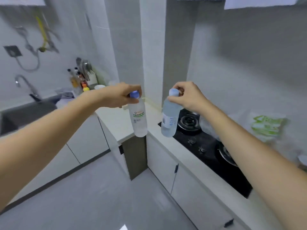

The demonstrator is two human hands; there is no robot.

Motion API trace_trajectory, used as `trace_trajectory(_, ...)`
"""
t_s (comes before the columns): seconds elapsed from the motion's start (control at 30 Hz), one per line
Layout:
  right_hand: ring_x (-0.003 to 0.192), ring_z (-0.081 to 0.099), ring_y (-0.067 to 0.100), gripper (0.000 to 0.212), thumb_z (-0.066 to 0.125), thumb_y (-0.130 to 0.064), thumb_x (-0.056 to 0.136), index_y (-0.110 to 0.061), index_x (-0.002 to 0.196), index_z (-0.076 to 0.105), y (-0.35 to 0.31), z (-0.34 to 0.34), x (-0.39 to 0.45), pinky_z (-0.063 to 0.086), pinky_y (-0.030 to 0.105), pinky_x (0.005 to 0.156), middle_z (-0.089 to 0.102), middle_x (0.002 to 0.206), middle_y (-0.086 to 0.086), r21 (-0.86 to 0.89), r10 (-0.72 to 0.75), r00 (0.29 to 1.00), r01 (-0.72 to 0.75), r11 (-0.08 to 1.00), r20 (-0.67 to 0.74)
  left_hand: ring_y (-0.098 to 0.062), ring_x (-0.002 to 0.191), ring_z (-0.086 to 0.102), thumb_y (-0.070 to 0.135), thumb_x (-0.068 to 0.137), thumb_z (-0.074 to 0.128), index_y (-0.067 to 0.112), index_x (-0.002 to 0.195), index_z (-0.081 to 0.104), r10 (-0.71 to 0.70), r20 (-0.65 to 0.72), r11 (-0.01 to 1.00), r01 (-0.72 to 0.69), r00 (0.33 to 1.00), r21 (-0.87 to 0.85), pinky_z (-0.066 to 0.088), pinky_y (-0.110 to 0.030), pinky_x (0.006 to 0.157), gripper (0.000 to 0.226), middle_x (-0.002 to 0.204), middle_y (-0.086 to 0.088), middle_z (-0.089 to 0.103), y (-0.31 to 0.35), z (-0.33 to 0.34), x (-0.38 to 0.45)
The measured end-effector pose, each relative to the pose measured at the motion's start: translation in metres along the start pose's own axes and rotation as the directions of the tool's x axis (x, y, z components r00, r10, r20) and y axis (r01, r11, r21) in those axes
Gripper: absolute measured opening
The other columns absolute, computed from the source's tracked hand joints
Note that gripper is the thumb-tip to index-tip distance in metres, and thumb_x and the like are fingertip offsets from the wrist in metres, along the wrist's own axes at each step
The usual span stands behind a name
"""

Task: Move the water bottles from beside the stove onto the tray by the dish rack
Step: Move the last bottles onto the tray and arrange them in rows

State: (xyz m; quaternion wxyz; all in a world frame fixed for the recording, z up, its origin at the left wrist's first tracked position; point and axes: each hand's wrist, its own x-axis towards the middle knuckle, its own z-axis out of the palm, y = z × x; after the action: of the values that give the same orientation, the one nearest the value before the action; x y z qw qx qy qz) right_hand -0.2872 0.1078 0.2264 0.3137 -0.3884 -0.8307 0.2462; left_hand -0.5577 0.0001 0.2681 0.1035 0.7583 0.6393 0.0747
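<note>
- We see two clear plastic water bottles held up in the air by their necks, both lifted clear of the bench.
- Our left hand has its grip clenched around the blue cap of the left bottle, which hangs nearly upright over the pale bench corner; its label carries a green band.
- Our right hand has its grip pinched on the pale blue cap of the right bottle, which tilts slightly and hangs over the near edge of the stove; its label is white with blue print.
- The two bottles hang near each other without touching.
- The stove is a flat, glossy black top with round metal burners and small knobs, set into the white bench.
- On the bench beyond the stove lies a crumpled, translucent plastic bag with green print.
- To the left, a dark sink sits under a curved metal tap.
- Past the sink, small condiment bottles and a holder of metal utensils crowd the corner against the wall; motion blur hides their detail.
- The walls are pale, smooth tile; the cabinet fronts are plain white with dark handles.
</note>
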Motion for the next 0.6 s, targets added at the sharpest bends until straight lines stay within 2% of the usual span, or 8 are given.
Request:
trace_trajectory(0.03,0.064,0.046,0.011,0.022,0.077,-0.038,0.073,-0.020,0.083,0.068,-0.031,0.037,0.026,0.040,0.031,0.062,0.056,0.068,0.002,0.010,-0.043,0.999,0.043,0.999,0.027,-0.032,0.081,0.067,0.034,0.100,0.058,0.037,0.106,0.053,-0.053,-0.023,0.998,0.053,0.998,0.015,0.061,-0.050,0.069,0.008,0.099,0.000,0.062,-0.040,-0.014,-0.026)
trace_trajectory(0.1,0.061,0.044,0.011,0.016,0.078,-0.033,0.076,-0.022,0.079,0.067,-0.065,0.079,0.055,0.038,0.030,0.060,0.051,0.064,-0.004,0.032,-0.079,0.996,0.078,0.996,0.047,-0.030,0.082,0.066,0.033,0.100,0.059,0.036,0.105,0.053,-0.090,-0.038,0.996,0.090,0.995,0.019,0.060,-0.050,0.072,0.009,0.097,0.001,0.063,-0.082,-0.028,-0.053)
trace_trajectory(0.2,0.059,0.041,0.011,0.014,0.079,-0.027,0.077,-0.022,0.077,0.066,-0.135,0.173,0.102,0.036,0.029,0.060,0.046,0.062,-0.007,0.119,-0.177,0.977,0.163,0.979,0.122,-0.028,0.085,0.061,0.030,0.098,0.061,0.032,0.105,0.054,-0.196,-0.108,0.979,0.201,0.975,0.030,0.055,-0.044,0.075,0.010,0.097,-0.001,0.063,-0.164,-0.052,-0.115)
trace_trajectory(0.33,0.060,0.044,0.009,0.017,0.078,-0.037,0.071,-0.026,0.077,0.067,-0.224,0.289,0.145,0.039,0.030,0.062,0.049,0.061,-0.012,0.238,-0.265,0.947,0.219,0.946,0.183,-0.023,0.083,0.057,0.027,0.096,0.064,0.028,0.107,0.056,-0.352,-0.139,0.930,0.363,0.925,0.057,0.048,-0.040,0.073,0.013,0.096,0.001,0.063,-0.263,-0.075,-0.191)
trace_trajectory(0.4,0.062,0.046,0.011,0.019,0.079,-0.036,0.072,-0.022,0.083,0.070,-0.264,0.338,0.166,0.041,0.030,0.061,0.050,0.063,-0.010,0.294,-0.313,0.924,0.243,0.924,0.221,-0.017,0.080,0.056,0.029,0.097,0.063,0.032,0.108,0.056,-0.425,-0.150,0.899,0.436,0.893,0.048,0.045,-0.037,0.069,0.013,0.096,0.002,0.063,-0.307,-0.085,-0.224)
trace_trajectory(0.47,0.060,0.046,0.011,0.020,0.079,-0.033,0.074,-0.018,0.084,0.070,-0.302,0.384,0.187,0.042,0.028,0.056,0.048,0.063,-0.007,0.346,-0.368,0.890,0.268,0.899,0.268,-0.013,0.077,0.056,0.033,0.098,0.062,0.034,0.106,0.056,-0.494,-0.168,0.863,0.504,0.853,0.020,0.047,-0.039,0.069,0.011,0.093,0.001,0.063,-0.350,-0.092,-0.255)
trace_trajectory(0.6,0.057,0.041,0.010,0.022,0.080,-0.033,0.075,-0.014,0.082,0.070,-0.371,0.483,0.231,0.037,0.028,0.058,0.044,0.061,-0.007,0.399,-0.478,0.805,0.332,0.854,0.351,-0.017,0.076,0.060,0.036,0.098,0.062,0.037,0.105,0.056,-0.635,-0.159,0.767,0.641,0.756,-0.020,0.054,-0.043,0.073,0.009,0.086,0.009,0.059,-0.431,-0.102,-0.313)
